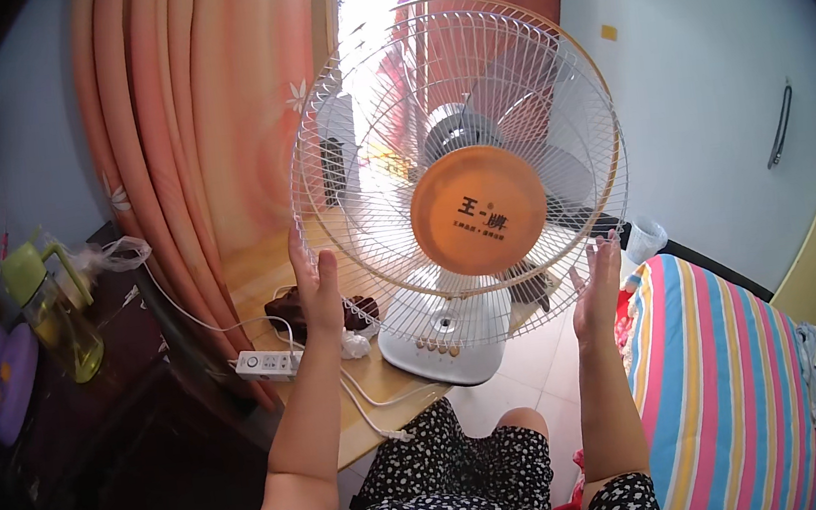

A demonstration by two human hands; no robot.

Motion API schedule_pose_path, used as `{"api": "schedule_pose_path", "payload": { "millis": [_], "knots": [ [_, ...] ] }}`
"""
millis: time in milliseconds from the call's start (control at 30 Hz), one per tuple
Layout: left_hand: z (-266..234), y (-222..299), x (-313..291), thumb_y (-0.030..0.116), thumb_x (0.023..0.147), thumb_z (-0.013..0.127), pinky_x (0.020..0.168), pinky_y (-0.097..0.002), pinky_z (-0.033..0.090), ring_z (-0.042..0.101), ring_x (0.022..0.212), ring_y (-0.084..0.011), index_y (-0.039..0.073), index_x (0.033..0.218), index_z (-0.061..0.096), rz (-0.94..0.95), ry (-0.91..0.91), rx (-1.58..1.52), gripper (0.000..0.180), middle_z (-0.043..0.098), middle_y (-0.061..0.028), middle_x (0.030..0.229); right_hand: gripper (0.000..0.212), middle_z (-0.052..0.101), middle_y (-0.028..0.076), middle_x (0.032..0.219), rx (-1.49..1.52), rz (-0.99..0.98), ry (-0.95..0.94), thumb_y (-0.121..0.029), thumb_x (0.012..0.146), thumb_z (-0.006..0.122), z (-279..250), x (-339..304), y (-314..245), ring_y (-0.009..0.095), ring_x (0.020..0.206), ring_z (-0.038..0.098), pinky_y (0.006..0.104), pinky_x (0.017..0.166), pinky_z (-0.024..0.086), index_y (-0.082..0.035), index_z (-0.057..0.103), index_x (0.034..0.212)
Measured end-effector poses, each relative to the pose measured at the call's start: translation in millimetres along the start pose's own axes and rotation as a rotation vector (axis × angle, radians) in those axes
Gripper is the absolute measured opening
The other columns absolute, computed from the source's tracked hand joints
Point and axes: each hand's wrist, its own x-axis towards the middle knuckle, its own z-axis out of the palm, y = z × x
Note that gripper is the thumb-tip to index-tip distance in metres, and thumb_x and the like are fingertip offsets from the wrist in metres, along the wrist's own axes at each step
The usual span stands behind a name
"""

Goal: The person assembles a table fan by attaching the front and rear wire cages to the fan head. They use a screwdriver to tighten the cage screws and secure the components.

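A table fan with a white base (pixel 440 357) stands upright on a wooden table before me. Its round front grille (pixel 378 258) is of pale wire with an orange disc (pixel 481 232) at the centre. My left hand (pixel 317 290) grips the grille's left rim, thumb toward me and fingers along the outer edge. At the lower right rim, my right hand (pixel 595 289) holds the wire, its fingertips partly hidden behind it. Through the wires, grey see-through blades (pixel 560 172) and a dark motor hub show. Several small knobs (pixel 437 347) line the base front.
Left of the base lie a white power strip (pixel 268 365), a white cord (pixel 369 400) and a dark brown item (pixel 292 314). A green-lidded jug (pixel 65 339) stands farther left, by orange curtains (pixel 252 122). At right is a bed with a striped cover (pixel 712 361).
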Motion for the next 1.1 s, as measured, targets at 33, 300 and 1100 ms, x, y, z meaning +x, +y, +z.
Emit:
{"api": "schedule_pose_path", "payload": {
  "millis": [33,300,1100],
  "knots": [
    [1.1,-1.4,2.9,0.034,0.092,0.05,0.11,-0.0363,0.006,0.014,0.136,-0.0237,0.003,0.141,0.018,0.007,-0.005,-0.002,0.067,0.017,-0.0141,0.147,0.079,0.017,0.015,0.146,0.0,-0.01,0.003,-0.054,0.087,0.048,1.2,3.9,0.7,0.029,0.135,0.018,0.0544,0.105,0.02,-0.011,0.014,0.143],
    [11.7,-5.5,25.9,0.03,0.091,0.052,0.11,-0.0356,0.008,0.014,0.136,-0.0237,0.003,0.141,0.017,-0.003,-0.018,-0.055,0.067,0.017,-0.0141,0.147,0.078,0.017,0.014,0.146,-0.001,-0.036,0.027,-0.054,0.088,0.046,11.3,23.4,6.0,0.031,0.137,0.012,0.0544,0.106,0.018,-0.007,0.015,0.143],
    [17.3,-16.8,40.3,0.03,0.091,0.053,0.108,-0.0336,0.015,0.024,0.132,-0.0226,-0.002,0.14,0.017,0.035,0.002,-0.062,0.069,0.024,-0.0144,0.144,0.09,0.014,0.018,0.147,-0.019,-0.077,0.026,-0.059,0.084,0.05,20.6,36.8,8.5,0.034,0.136,0.012,0.057,0.105,0.012,-0.004,0.011,0.143]
  ]
}}
